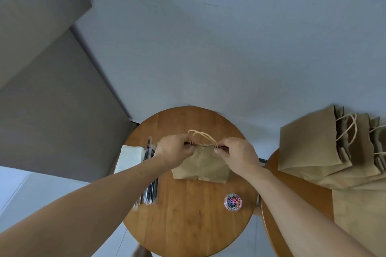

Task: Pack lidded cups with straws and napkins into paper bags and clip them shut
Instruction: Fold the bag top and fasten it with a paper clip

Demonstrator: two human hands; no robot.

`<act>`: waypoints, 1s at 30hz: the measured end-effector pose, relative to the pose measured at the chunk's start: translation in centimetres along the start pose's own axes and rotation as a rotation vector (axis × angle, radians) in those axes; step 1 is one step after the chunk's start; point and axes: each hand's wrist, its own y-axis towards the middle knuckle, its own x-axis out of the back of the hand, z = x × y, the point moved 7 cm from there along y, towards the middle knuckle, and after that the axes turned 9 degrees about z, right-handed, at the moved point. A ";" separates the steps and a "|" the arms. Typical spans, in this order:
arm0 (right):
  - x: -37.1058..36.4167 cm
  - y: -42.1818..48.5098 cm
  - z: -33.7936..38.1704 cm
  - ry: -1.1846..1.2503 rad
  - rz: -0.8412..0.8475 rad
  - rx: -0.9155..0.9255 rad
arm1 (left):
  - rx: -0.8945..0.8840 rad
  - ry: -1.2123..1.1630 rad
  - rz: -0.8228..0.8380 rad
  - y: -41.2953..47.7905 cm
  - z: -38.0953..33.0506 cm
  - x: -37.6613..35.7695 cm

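A paper bag (201, 168) was held on the round surface (188, 221), its top edge pinched at either end by the left grip (174, 149) and right grip (237, 152), both clamped on it. Straws (150, 185) and napkins (129, 157) were laid to its left.

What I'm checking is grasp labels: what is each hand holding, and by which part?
Both hold the paper bag at its top edge: the left hand pinches the left end, the right hand pinches the right end.
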 end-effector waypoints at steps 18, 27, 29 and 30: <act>-15.1 -11.8 -12.6 -0.028 0.405 -0.692 | -0.012 -0.080 -0.039 1.1 0.5 -1.1; -17.4 -12.0 -13.3 -0.296 0.539 -0.667 | -0.007 -0.116 -0.107 1.2 0.6 -1.6; -17.4 -12.0 -13.3 -0.314 0.537 -0.654 | -0.008 -0.112 -0.114 1.1 0.6 -1.6; -17.3 -12.1 -13.4 -0.309 0.520 -0.651 | -0.008 -0.109 -0.113 1.1 0.6 -1.6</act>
